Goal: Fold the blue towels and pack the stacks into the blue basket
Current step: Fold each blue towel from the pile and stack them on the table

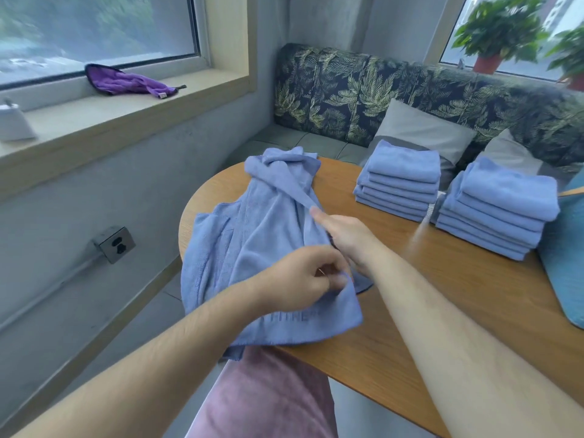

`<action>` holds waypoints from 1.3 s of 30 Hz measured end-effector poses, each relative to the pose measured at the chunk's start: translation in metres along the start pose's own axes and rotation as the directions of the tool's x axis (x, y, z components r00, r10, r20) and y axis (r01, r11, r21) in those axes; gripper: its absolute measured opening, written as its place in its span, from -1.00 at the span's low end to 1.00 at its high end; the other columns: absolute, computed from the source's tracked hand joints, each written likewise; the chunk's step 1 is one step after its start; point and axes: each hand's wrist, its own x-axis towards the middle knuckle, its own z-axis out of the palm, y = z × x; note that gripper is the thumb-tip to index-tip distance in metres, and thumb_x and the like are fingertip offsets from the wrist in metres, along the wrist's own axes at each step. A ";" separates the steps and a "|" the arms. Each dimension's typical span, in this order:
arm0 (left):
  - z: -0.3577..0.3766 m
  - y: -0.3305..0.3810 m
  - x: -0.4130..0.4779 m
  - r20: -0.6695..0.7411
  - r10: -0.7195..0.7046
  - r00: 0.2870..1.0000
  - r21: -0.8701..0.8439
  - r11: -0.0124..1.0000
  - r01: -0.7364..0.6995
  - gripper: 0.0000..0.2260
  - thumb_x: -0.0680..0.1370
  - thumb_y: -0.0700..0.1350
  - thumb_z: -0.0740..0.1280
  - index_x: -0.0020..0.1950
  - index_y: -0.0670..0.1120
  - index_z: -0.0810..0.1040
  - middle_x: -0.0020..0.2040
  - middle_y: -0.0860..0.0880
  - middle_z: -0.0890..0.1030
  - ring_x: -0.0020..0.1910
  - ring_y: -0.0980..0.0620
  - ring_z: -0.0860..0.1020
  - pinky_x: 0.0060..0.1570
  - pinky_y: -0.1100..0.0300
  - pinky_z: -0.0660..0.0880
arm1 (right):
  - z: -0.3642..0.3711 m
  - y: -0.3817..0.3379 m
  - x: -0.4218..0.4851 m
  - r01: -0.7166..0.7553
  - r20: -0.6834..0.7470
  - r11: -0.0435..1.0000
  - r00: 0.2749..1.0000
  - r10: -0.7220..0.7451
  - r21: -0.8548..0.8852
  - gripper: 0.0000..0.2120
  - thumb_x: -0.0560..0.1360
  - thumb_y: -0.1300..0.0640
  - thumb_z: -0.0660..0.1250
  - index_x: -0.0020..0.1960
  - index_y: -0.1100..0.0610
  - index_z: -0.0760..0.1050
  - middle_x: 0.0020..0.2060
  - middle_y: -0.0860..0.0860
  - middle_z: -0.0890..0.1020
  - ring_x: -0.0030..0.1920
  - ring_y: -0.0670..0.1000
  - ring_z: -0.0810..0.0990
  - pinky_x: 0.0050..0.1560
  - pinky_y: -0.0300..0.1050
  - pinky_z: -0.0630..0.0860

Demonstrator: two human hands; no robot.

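Note:
A rumpled, unfolded blue towel (pixel 252 248) lies across the left part of the round wooden table (pixel 442 311), one end hanging over the near edge. My left hand (pixel 303 279) pinches the towel's edge near its middle. My right hand (pixel 344 235) grips a fold of the same towel just beyond the left hand. Two stacks of folded blue towels stand at the back of the table: the left stack (pixel 399 181) and the right stack (pixel 499 210). The blue basket (pixel 565 263) shows partly at the right edge, next to the right stack.
A leaf-patterned bench (pixel 363 90) with grey cushions (pixel 420 128) curves behind the table. A purple cloth (pixel 126 82) lies on the window sill at left. A wall socket (pixel 115 245) sits low on the left wall. Pink fabric (pixel 268 396) covers my lap.

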 end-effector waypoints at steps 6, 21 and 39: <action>-0.026 -0.021 0.017 -0.305 -0.110 0.946 -0.074 0.993 0.091 -0.79 0.42 -0.24 0.26 -0.06 -0.09 0.66 -0.07 0.06 0.67 0.02 0.11 0.61 0.10 0.21 0.51 | 0.002 0.000 -0.003 0.089 -0.075 0.975 0.991 -0.106 -0.205 -0.92 0.45 0.19 0.36 -0.20 0.09 0.47 -0.32 0.06 0.37 -0.29 0.00 0.31 -0.25 -0.07 0.24; 0.078 -0.049 0.056 -0.175 0.034 0.984 0.728 0.678 0.106 -0.68 0.65 0.04 0.15 0.34 0.08 0.54 0.27 0.09 0.49 0.16 -0.07 0.42 0.09 0.06 0.31 | -0.119 0.076 -0.098 -0.234 -0.383 0.911 0.919 0.093 -0.340 -0.78 0.46 0.11 0.19 -0.34 0.14 0.42 -0.41 0.11 0.54 -0.31 0.23 0.55 -0.24 -0.01 0.49; 0.112 -0.002 0.058 -0.126 0.120 0.985 0.403 0.913 -0.060 -0.88 0.61 -0.20 0.30 0.02 -0.12 0.65 -0.08 -0.01 0.59 -0.09 0.06 0.50 -0.08 0.28 0.41 | -0.110 0.101 -0.093 -0.069 -0.345 0.822 0.925 -0.159 -0.565 -0.75 0.54 0.07 0.36 0.22 -0.03 0.58 0.14 0.02 0.53 0.10 0.09 0.57 0.12 -0.03 0.51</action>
